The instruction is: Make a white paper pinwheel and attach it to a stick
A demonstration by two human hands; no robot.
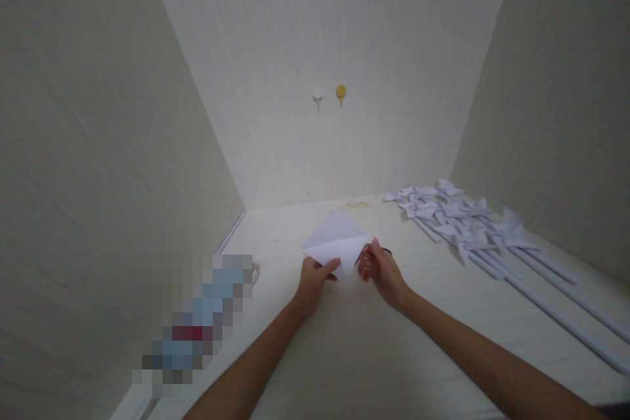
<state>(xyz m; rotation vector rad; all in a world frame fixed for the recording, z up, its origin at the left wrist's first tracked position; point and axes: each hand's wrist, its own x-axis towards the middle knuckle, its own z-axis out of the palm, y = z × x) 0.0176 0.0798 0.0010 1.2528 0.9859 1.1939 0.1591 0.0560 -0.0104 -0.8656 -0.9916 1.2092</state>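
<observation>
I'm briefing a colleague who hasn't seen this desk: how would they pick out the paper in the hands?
On the pale desk boxed in by cream walls, look mid-desk, below two wall hooks. The white folded paper is pinched by the left hand and right hand. Unlike the pinwheels on sticks to the right, it has no stick.

Right blocked: pinwheels (457,220); walls (98,144) flank table (354,354).

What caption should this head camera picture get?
The left hand and right hand hold folded white paper at a table, beside a pile of paper pinwheels.
</observation>
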